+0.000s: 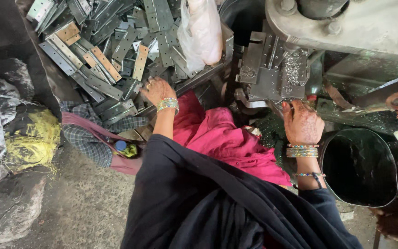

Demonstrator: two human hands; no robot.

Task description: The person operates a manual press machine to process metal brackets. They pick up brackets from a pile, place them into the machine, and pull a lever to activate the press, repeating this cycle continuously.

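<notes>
Head view looks down on my two arms. My left hand (157,90) rests on a big pile of flat metal plates (111,50). The plates are grey, and some are brown with rust. They have small holes in them. The fingers of this grip bend down onto the plates right under them. I cannot tell if they pinch one plate or just touch the pile.

My right hand (302,122) is up by the grey machine (272,69). Shiny metal curls lie on the machine just past this grip. The fingertips are tucked in near the machine's lower edge and I cannot see them. So I cannot tell if this grip is spread or pressed together, or if it holds anything.

A pink cloth (222,138) lies between the two grips, on the lap. A black bucket (360,166) stands just beside the right wrist, on the outer side. A pale plastic bag (203,27) hangs past the left grip, over the far edge of the pile. A checked cloth (86,140) lies near the left elbow, on the outer side.

I think the step in hand is taking one plate from the pile while the other hand waits at the machine. A good next move needs the left fingers to get just one plate, not two stuck together. The right fingers need to stay away from the sharp curls.
</notes>
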